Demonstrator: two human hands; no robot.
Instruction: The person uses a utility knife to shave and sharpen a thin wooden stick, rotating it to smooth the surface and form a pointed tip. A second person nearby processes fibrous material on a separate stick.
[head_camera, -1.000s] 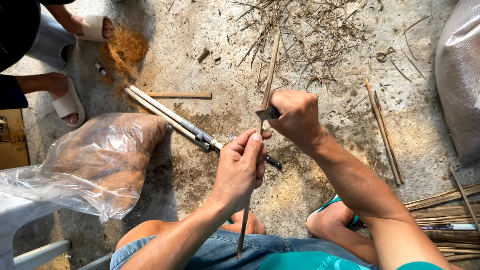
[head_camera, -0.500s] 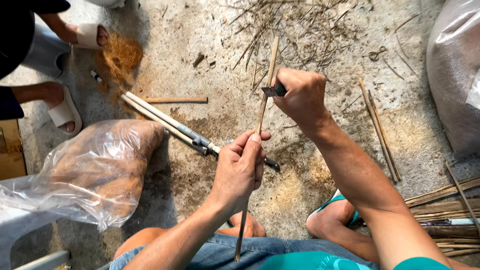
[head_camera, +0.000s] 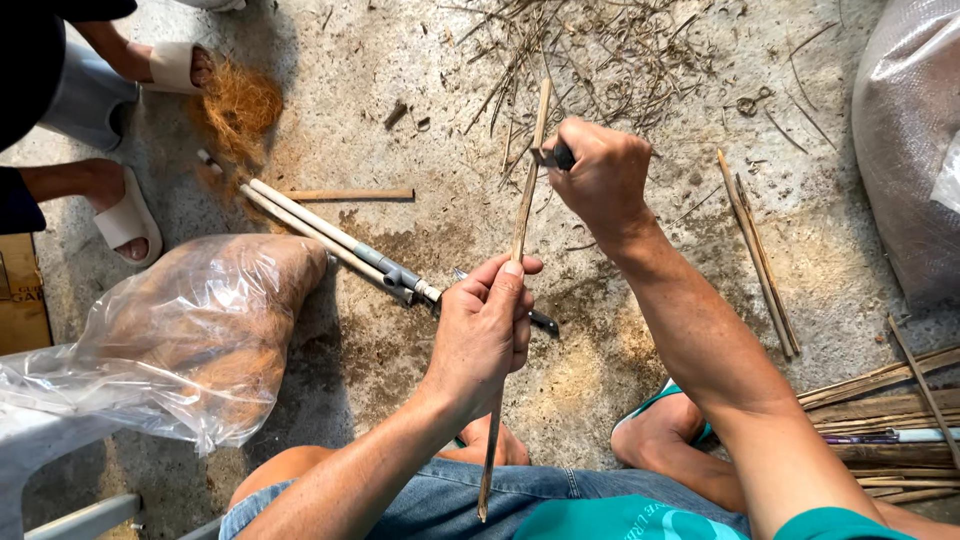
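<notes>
My left hand pinches a long thin bamboo strip near its middle, holding it almost upright over the concrete floor. My right hand is closed around a small knife whose blade rests against the strip's upper part, well above my left hand. The strip's lower end reaches down past my knee. Most of the knife is hidden inside my fist.
Long-handled shears lie on the floor left of my hands. A clear plastic bag of brown fibre sits at the left. Dry bamboo shavings litter the top, loose strips lie right. Another person's sandalled feet stand upper left.
My right hand with the knife has slid away from me up the strip, widening the gap to my left hand. My left hand has stayed put on the strip.
</notes>
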